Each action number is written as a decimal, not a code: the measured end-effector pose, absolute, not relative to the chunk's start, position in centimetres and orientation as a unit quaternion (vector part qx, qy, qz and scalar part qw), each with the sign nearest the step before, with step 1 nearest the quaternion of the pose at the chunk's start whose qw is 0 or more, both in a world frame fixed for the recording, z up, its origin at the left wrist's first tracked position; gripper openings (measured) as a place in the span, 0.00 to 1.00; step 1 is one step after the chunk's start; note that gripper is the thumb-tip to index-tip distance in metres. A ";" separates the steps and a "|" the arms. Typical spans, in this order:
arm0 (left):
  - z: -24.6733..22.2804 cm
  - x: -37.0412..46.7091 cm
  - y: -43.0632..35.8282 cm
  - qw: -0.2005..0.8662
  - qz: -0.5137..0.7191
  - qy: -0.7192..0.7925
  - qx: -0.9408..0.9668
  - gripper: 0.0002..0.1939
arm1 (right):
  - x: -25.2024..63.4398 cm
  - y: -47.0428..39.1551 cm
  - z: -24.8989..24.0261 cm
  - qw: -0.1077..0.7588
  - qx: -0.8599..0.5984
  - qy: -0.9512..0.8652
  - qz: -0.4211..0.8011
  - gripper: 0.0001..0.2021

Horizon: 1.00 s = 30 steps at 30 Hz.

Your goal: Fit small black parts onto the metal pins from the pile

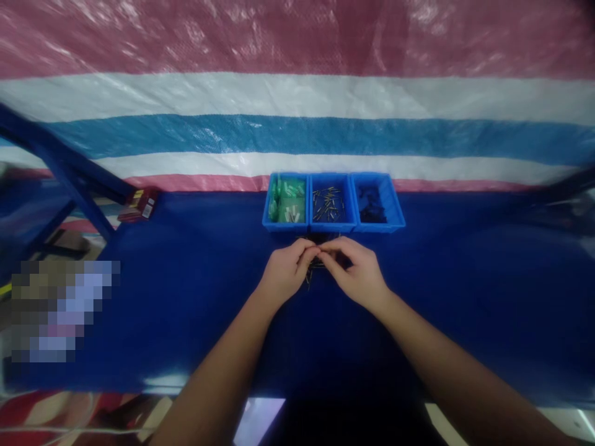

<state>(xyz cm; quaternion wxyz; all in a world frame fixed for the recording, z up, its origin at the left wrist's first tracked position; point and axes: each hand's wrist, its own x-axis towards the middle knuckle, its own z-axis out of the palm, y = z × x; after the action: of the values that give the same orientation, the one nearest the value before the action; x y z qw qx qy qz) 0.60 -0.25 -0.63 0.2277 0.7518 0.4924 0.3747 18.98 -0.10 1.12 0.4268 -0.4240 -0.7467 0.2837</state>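
My left hand (290, 265) and my right hand (356, 269) meet at the fingertips over the blue table, just in front of three blue bins. Both are closed in a pinch; whatever sits between the fingertips is too small and hidden to name. Beneath them lies a pile of thin, dark and brassy pin-like pieces (308, 279), largely covered by the hands. The middle bin (332, 227) holds similar slim metal pieces (329, 203). White pieces and green plastic bags (292, 189) fill the left bin (284, 227). Small dark parts (372, 210) lie in the right bin (395, 220).
A blue table (195, 297) spreads around the hands. At its back left stands a red box (145, 204) beside a blue metal frame (79, 179). Behind everything hangs a striped plastic sheet (297, 136) in red, white and blue. A blurred-out patch covers the left edge.
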 end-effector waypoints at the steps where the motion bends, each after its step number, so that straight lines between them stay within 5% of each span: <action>1: -0.6 0.6 -0.3 0.232 0.372 0.490 0.753 0.13 | 19.0 -0.1 1.2 0.426 -0.424 -0.749 0.278 0.03; 12: -0.5 1.0 -0.7 0.258 0.376 0.491 0.742 0.09 | 19.3 0.0 1.4 0.393 -0.478 -0.722 0.309 0.15; 30: -0.5 0.5 -0.4 0.230 0.348 0.486 0.768 0.16 | 19.0 0.0 1.5 0.429 -0.427 -0.742 0.288 0.04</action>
<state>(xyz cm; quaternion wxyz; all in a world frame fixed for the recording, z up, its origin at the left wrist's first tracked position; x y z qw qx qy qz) 0.50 -0.44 -0.50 0.2299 0.7677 0.4862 0.3484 18.99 -0.03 1.46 0.4293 -0.4268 -0.7419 0.2884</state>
